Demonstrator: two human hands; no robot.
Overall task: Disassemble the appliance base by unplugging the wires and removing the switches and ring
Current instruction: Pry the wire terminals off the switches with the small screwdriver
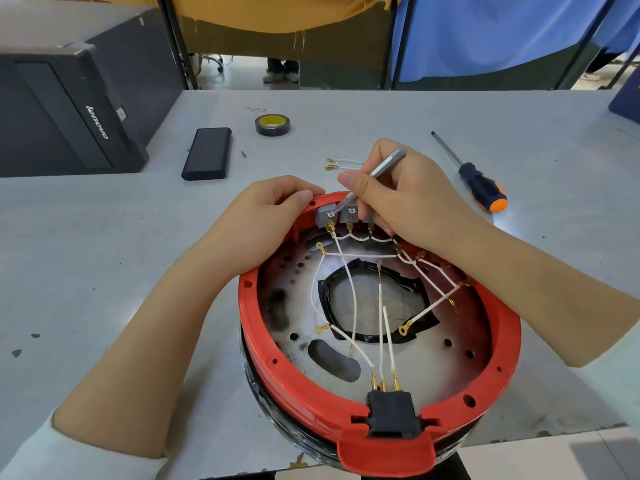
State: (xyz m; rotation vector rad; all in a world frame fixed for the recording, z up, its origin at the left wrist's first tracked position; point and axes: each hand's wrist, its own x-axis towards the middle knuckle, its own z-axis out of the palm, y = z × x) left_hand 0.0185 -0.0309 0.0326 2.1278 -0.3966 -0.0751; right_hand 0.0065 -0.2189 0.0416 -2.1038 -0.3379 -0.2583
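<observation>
The round appliance base lies upside down on the grey table, with a red ring [256,317] around its metal plate [446,372]. White wires [353,299] with brass terminals cross the plate to grey switches [325,213] at the far rim and to a black plug socket [391,410] at the near rim. My left hand [266,216] grips the far left of the red ring beside the switches. My right hand [405,195] holds silver tweezers [381,168], their tip at the leftmost switch terminals.
A loose white wire piece [343,164] lies on the table beyond the base. An orange-handled screwdriver [474,178] lies to the right, a black tape roll [272,124] and a black power bank [207,153] at the back, a black computer case [69,109] at far left.
</observation>
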